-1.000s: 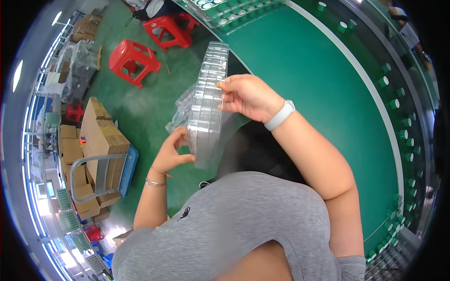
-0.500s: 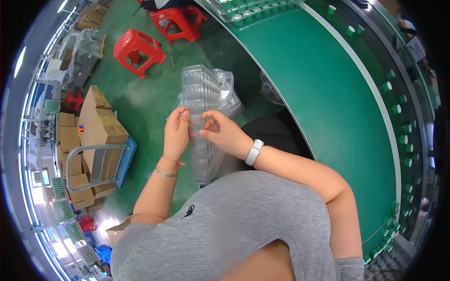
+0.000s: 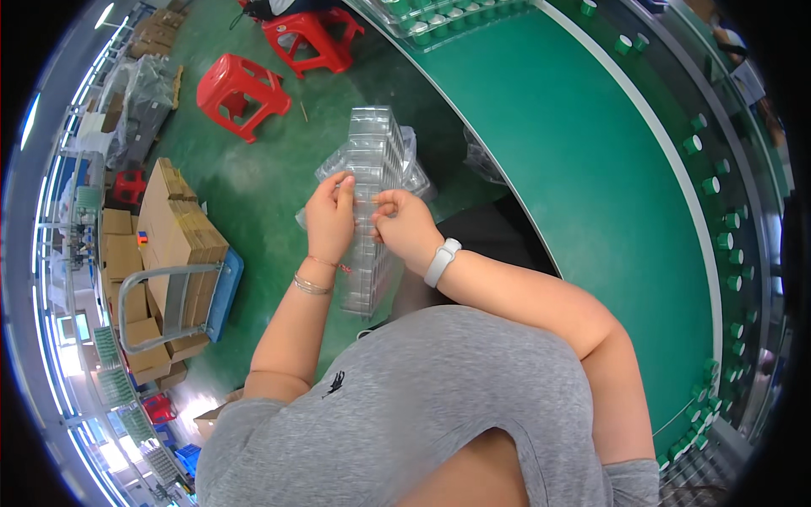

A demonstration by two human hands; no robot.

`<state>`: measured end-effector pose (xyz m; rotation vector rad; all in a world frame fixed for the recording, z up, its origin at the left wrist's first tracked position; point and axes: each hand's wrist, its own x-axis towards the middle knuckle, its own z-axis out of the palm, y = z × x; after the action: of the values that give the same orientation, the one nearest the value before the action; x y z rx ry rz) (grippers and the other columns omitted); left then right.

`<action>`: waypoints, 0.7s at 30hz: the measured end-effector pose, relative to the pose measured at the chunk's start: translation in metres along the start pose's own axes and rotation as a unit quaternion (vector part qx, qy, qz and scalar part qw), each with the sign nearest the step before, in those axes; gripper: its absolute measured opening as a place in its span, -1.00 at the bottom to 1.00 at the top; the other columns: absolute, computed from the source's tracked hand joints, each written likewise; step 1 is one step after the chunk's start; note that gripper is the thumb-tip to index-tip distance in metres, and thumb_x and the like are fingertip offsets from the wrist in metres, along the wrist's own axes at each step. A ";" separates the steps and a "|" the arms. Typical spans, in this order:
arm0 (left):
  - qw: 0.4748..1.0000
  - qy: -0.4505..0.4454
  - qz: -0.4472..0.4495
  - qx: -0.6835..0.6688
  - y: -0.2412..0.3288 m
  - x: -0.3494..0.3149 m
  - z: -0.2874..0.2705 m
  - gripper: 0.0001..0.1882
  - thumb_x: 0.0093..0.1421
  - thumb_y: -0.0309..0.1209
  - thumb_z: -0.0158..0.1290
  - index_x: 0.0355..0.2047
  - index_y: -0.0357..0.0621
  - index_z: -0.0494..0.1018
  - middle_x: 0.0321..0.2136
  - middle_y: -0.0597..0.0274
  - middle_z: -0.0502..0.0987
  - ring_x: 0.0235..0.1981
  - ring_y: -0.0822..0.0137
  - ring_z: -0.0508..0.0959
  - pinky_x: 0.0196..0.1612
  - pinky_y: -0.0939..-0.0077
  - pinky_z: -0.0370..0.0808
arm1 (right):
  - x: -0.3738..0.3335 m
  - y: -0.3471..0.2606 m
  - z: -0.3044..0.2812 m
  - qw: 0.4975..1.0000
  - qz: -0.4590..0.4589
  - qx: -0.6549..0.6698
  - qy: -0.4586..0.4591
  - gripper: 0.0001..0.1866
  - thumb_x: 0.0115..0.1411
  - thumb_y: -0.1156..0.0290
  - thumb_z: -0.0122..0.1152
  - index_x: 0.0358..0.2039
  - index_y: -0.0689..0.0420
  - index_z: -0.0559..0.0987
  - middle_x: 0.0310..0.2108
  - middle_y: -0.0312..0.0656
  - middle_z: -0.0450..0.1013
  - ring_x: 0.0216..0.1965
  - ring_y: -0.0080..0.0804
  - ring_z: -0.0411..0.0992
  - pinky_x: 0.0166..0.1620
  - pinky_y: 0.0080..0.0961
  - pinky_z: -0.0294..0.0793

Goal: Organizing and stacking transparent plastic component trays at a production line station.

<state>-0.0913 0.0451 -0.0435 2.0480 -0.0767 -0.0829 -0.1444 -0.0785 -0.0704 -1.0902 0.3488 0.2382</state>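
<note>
A long stack of nested clear plastic trays (image 3: 372,128) stands on edge in front of me, its length running away from my body. My left hand (image 3: 330,218) is closed on the near-facing edge, thumb and fingers pinching the plastic around the middle. Opposite it, my right hand (image 3: 407,229) has its fingers curled against the same edge and pinches there too. The fingertips of both hands are partly hidden. Crumpled clear plastic wrapping (image 3: 416,173) lies beyond and below the stack, near the floor.
To my right curves a green work table (image 3: 591,211), with a clear tray of green-and-white containers (image 3: 456,21) at its far end. Loose containers (image 3: 725,241) line a belt beyond it. Red stools (image 3: 243,95) and a trolley (image 3: 226,291) with flat cardboard (image 3: 182,211) stand at left.
The tray stack has swung, its far end shifting right and its side ribs showing more plainly. Both hands have moved a little away from my body and to the right, keeping hold.
</note>
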 end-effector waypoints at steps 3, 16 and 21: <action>0.999 -0.015 -0.023 0.018 -0.014 0.012 -0.003 -0.68 0.28 -0.26 0.00 -0.12 -0.29 0.47 -0.62 0.31 0.49 -0.76 0.59 0.32 -0.69 0.67 0.26 | 0.001 -0.010 -0.003 0.999 0.031 0.001 0.014 -0.66 0.10 0.72 -0.02 -0.07 0.34 0.36 -0.37 -0.23 0.36 -0.47 -0.49 0.42 -0.42 -0.55 0.50; 0.986 -0.030 -0.071 0.149 -0.051 0.077 -0.145 -0.64 0.27 -0.15 0.02 -0.17 -0.20 0.54 -0.62 0.35 0.49 -0.80 0.62 0.24 -0.74 0.65 0.17 | -0.003 -0.031 -0.017 0.999 0.018 -0.031 0.017 -0.70 0.11 0.66 0.03 -0.10 0.31 0.43 -0.45 -0.30 0.37 -0.53 -0.56 0.35 -0.43 -0.59 0.45; 0.987 0.098 -0.082 0.101 -0.052 0.081 -0.237 -0.63 0.26 -0.11 0.02 -0.14 -0.14 0.54 -0.62 0.50 0.43 -0.73 0.67 0.20 -0.68 0.70 0.12 | 0.016 -0.041 -0.057 1.000 0.016 0.006 0.005 -0.68 0.12 0.67 -0.07 -0.08 0.29 0.40 -0.41 -0.23 0.43 -0.48 -0.49 0.42 -0.43 -0.52 0.48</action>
<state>0.0121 0.2709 0.0173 2.2511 0.2145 0.0259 -0.1239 -0.1479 -0.0669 -1.0755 0.3762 0.2587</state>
